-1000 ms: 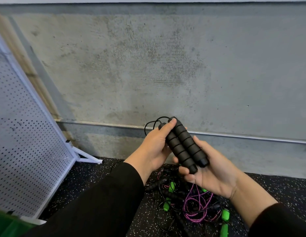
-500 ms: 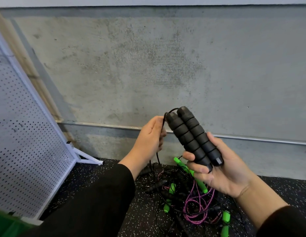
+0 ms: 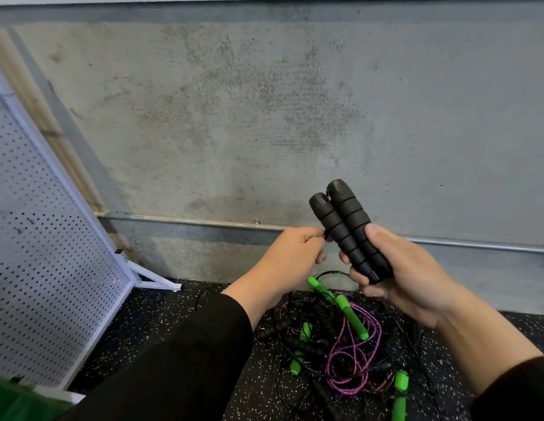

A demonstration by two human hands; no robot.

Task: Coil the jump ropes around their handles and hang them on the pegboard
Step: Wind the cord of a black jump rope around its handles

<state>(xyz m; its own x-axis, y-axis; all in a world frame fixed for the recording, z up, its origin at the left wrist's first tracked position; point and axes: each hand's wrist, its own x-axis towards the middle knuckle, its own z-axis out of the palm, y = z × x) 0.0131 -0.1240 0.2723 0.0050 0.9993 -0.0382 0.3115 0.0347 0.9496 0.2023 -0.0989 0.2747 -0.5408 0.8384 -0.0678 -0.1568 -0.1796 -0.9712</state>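
Observation:
My right hand (image 3: pixel 407 278) grips two black ribbed foam handles (image 3: pixel 346 229) side by side, their tops tilted up and to the left. Just left of the handles, my left hand (image 3: pixel 295 253) pinches the thin black cord of that rope at the handles' side; most of the cord is hidden by the hands. Below them on the floor lies a tangled pile of jump ropes (image 3: pixel 349 347) with green handles, black handles and a purple cord. The white pegboard (image 3: pixel 37 253) stands tilted at the left.
A grey concrete wall (image 3: pixel 264 117) with a metal conduit (image 3: pixel 188 221) along it rises right behind the pile. The floor is black speckled rubber (image 3: pixel 161 317). The pegboard's white foot (image 3: pixel 155 281) juts out on the floor at the left. Something green (image 3: pixel 12 402) sits at the bottom left corner.
The right hand has raised the two handles more upright. The left hand let go of the handles' tops, took the cord, and has drawn it down beside the handles.

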